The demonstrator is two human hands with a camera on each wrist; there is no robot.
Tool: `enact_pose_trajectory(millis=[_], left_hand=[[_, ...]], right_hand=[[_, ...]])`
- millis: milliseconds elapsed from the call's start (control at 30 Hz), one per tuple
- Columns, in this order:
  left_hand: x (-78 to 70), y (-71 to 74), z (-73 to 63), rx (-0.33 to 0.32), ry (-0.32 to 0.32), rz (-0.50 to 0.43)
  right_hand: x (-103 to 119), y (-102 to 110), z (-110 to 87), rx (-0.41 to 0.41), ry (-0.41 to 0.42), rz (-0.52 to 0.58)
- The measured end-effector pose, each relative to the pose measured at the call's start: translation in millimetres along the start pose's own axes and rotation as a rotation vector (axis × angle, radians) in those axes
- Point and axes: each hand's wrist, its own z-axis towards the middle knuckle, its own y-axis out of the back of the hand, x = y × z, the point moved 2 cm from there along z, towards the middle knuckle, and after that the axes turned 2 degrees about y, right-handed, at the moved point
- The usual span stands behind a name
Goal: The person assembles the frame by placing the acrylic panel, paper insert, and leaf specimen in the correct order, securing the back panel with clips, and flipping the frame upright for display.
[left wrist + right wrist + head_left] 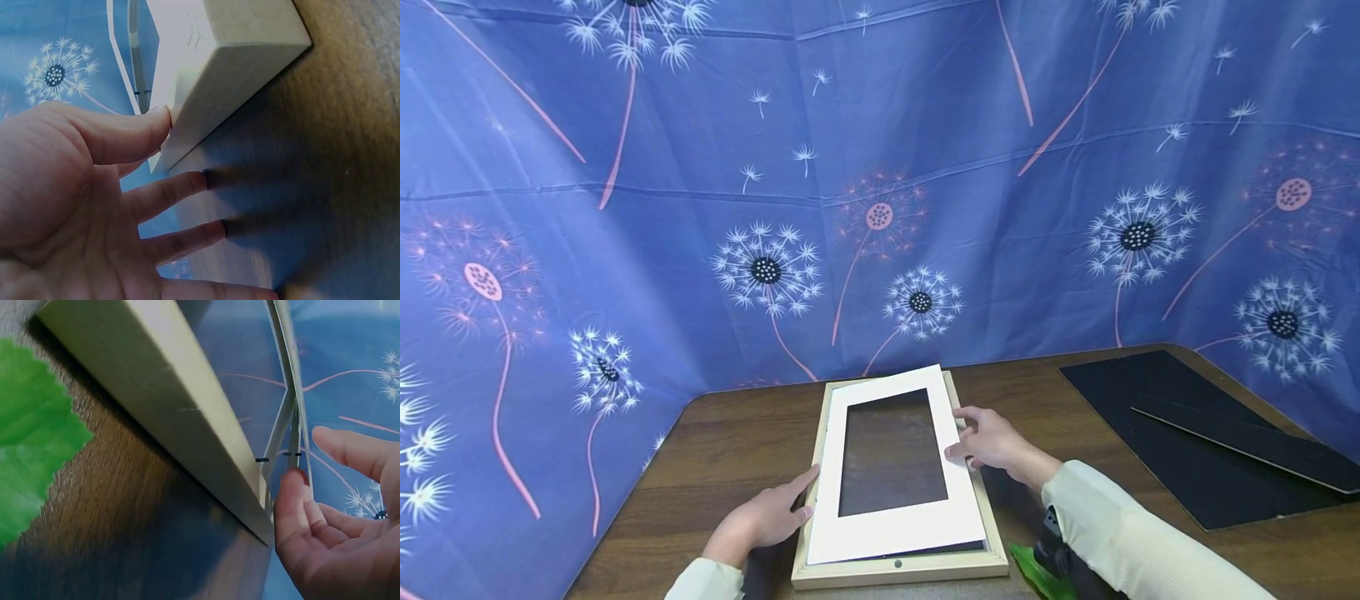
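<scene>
Mat [891,530] slants over frame [850,574] between left hand [766,515], fingers spread, and right hand [996,440], seemingly pinching its edge.

- White mat [895,531]: flat rectangle with a rectangular opening, lying askew over the frame, right side tilted up, right edge between thumb and fingers of the right hand [996,439].
- Pale wooden frame [850,574]: rectangular, flat on the table [715,446], left side touched by the left hand [767,514].
</scene>
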Motion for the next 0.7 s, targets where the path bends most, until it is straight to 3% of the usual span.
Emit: enact_pose_trajectory(millis=[400, 700], left_hand=[[-0.3, 0.2, -0.7, -0.004, 0.002, 0.01], [1.3, -0.7, 0.6, -0.017, -0.016, 0.003]], right_hand=[[-5.1, -0.8, 8.7, -0.031, 0.003, -0.227], [-3.9, 5.0, 5.7, -0.056, 0.099, -0.423]])
